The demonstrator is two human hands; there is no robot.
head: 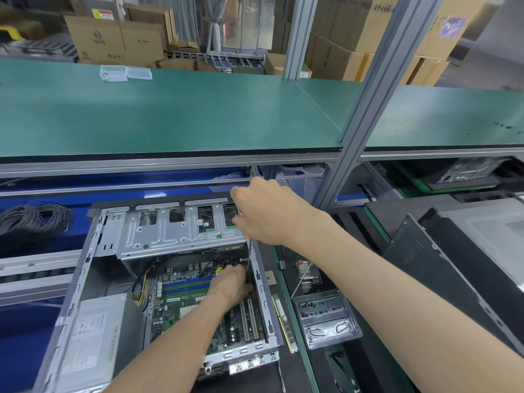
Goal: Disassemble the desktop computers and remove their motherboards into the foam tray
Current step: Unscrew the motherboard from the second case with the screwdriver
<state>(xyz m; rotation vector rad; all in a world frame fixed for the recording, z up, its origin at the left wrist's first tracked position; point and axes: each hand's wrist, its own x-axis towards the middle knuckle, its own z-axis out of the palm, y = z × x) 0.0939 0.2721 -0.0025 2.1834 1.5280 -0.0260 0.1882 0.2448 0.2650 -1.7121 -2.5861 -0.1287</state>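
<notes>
Right hand (266, 214): gripping screwdriver (249, 251)
Left hand (232, 282): fingers curled at motherboard (195, 304) edge; grip unclear
Risk: tip slipping, gouging board

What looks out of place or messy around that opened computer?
A loose memory stick lies on the bench just right of the case, outside it. Beside it sit a bare heatsink and a clear tray of small dark parts. They look like removed parts; nothing appears spilled or broken.
</notes>
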